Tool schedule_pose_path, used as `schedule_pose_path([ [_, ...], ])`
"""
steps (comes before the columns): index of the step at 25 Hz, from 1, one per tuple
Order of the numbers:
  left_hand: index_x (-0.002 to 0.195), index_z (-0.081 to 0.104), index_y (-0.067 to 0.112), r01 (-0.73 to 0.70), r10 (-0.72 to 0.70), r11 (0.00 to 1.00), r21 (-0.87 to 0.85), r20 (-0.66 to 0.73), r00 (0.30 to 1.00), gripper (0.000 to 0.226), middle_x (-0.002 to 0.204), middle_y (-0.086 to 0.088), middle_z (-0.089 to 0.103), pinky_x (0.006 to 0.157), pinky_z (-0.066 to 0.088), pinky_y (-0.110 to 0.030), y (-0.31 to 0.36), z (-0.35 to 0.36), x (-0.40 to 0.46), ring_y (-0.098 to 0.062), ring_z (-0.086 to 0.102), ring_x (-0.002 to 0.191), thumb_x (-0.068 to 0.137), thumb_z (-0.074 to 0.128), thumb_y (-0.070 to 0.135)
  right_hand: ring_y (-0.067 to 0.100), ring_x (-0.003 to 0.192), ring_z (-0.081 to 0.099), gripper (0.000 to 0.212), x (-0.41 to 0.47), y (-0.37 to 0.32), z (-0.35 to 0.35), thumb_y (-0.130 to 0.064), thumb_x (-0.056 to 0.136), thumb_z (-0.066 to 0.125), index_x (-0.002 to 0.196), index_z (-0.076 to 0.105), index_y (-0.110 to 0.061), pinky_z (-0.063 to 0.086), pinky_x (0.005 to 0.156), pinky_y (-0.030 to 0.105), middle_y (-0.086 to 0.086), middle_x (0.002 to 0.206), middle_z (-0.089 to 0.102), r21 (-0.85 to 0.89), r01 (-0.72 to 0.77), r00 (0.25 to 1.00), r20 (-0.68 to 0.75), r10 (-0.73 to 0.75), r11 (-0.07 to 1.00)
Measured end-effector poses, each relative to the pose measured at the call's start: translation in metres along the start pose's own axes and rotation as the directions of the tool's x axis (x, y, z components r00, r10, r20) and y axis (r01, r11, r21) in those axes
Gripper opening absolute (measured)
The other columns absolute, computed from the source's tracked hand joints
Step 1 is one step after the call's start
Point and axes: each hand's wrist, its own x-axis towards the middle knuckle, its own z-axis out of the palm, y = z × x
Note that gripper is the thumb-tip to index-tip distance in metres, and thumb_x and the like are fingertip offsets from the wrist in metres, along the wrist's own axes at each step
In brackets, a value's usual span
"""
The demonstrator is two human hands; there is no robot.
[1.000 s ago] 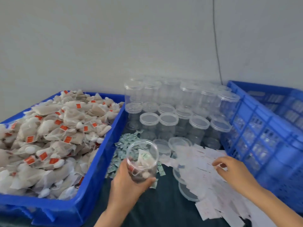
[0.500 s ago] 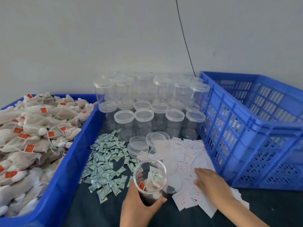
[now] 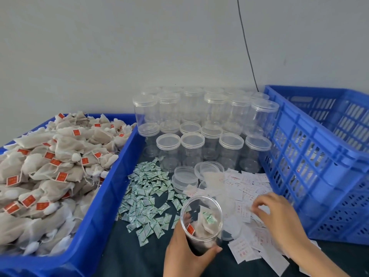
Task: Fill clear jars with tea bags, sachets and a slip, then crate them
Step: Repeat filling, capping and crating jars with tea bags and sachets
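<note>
Head view: left hand grips open jar holding tea bags and sachet; right hand, fingers curled, touches slips beside jar.

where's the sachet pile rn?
Head view, centre-left on the dark table: the green-white sachets lie loose between the blue tea-bag bin and the paper slips, in front of the lidded jars.

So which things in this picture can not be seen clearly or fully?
Head view only:
- Slips: print too small and blurred to read.
- Right hand fingers: motion blur; whether they pinch a slip is unclear.
- Open jar in the left hand: contents overlap, count unclear.
- Tea bag bin: cut off by the left edge.
- Blue crate: inside hidden by its wall.
</note>
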Motion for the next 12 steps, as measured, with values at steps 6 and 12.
schedule_pose_path([
  [6,0.113,0.016,0.078,-0.019,0.019,0.999,-0.029,0.006,1.000,0.099,0.120,0.052,0.039,0.082,0.031,0.005,0.000,0.000,-0.001,0.031,0.035,0.112,0.037,0.079,0.073,-0.004,0.070,0.063,0.016,-0.011,-0.097,-0.038,-0.021,0.076,0.075,0.073,0.065,-0.033,0.045,0.062,0.007,-0.020,0.074,0.069,0.510,0.138,0.987,-0.001,-0.160,0.849],
  [12,0.113,0.009,0.081,0.002,0.000,0.999,-0.039,0.047,0.999,0.096,0.117,0.049,0.044,0.081,0.039,-0.001,0.011,-0.006,-0.005,0.029,0.039,0.108,0.044,0.076,0.074,-0.002,0.077,0.051,0.015,-0.007,-0.111,-0.012,-0.025,0.081,0.073,0.076,0.062,-0.034,0.041,0.065,0.012,-0.021,0.073,0.060,0.254,0.193,0.973,0.074,-0.218,0.948],
])
